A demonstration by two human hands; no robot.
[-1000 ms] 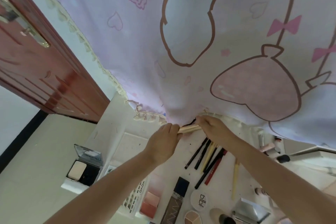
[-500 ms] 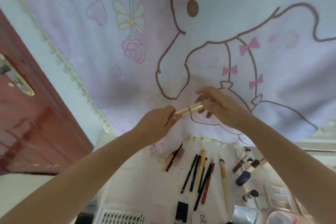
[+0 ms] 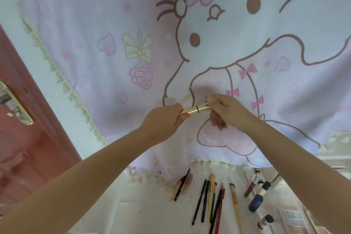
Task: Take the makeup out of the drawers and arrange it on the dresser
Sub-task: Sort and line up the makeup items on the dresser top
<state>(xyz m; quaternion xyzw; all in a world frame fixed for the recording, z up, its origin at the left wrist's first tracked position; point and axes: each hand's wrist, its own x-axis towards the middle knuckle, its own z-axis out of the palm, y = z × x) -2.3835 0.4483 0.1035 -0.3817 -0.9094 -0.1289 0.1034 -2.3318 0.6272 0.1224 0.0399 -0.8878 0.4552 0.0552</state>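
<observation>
A slim gold makeup tube (image 3: 195, 110) with a thin black ring round its middle is held level in the air in front of a cartoon-print cloth (image 3: 190, 43). My left hand (image 3: 163, 121) grips its left end and my right hand (image 3: 224, 110) pinches its right end. Below, on the white dresser top (image 3: 152, 211), lie a row of pencils and brushes (image 3: 210, 201), a brush with a gold handle (image 3: 235, 207) and a pencil beside a pink item (image 3: 182, 184) near the cloth's lace hem.
Small bottles, among them a dark blue one (image 3: 256, 202), and a lip gloss tube (image 3: 249, 186) lie at the right of the dresser. A red-brown wooden door (image 3: 28, 119) with a metal handle plate (image 3: 15, 104) stands at the left.
Both hands have lifted the gold tube from the dresser's back edge up in front of the cloth. The view has tilted upward, so the palettes and compacts near the front have left the frame.
</observation>
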